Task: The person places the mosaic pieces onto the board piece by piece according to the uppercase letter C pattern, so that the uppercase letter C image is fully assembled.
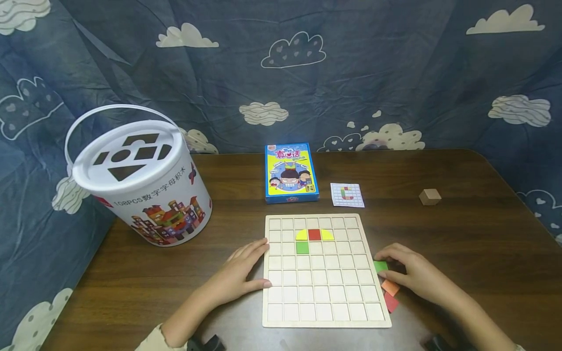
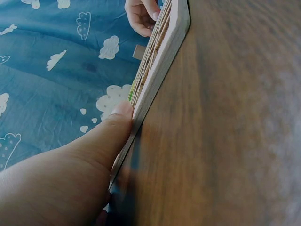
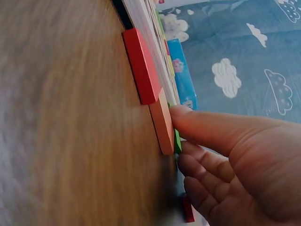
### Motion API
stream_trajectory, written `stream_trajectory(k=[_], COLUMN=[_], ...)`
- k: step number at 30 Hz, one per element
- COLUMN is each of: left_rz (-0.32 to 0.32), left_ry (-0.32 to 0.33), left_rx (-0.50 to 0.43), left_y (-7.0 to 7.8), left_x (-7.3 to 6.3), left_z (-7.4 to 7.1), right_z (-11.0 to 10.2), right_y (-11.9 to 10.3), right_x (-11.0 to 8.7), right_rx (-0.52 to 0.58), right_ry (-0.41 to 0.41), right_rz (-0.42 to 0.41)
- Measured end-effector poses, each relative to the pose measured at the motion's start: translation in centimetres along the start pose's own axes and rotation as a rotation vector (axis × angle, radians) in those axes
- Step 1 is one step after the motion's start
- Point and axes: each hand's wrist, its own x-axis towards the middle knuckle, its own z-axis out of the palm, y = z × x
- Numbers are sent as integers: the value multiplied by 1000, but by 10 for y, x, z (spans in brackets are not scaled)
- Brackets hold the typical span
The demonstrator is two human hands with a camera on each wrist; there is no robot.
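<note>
The board lies flat on the table in front of the person, between both hands, so every square seems within easy reach. Thumb and fingers of the left hand are spread wide along its left edge, the thumb tip on the rim; this hand grips no tile, and the touch is probably there to stop the board sliding. Just beyond the right edge, the right hand has its thumb and fingers narrowed on the green tile, a light pinch that would suit so thin a piece; whether it is off the table I cannot tell. The orange tile and red tile lie beside that same edge, likely to keep them handy for this hand. On the board, a red square sits between two yellow pieces, with a green square under the left one. The card lies face up past the far edge, apparently so its coloured pattern can be read over the work. The box, bucket and cube stand farther out, where they hardly hinder either hand.
</note>
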Motion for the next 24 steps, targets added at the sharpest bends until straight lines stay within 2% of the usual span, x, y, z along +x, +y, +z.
stream_trajectory(k=[8,16,19,24], left_rz=[-4,-7,-6,-11], left_ry=[-4,-4,-5,-7], left_rx=[6,1,0,-3], left_y=[0,1,1,0], left_x=[0,0,0,0], left_z=[0,-1,-1,0], right_z=[0,-7,-13,-19], right_y=[0,-4,-8,-23], right_x=[0,2,3,11], right_rx=[-24,-109,-133,-97], right_ry=[2,-8,15,104], right_rz=[-38,0,-9,-102])
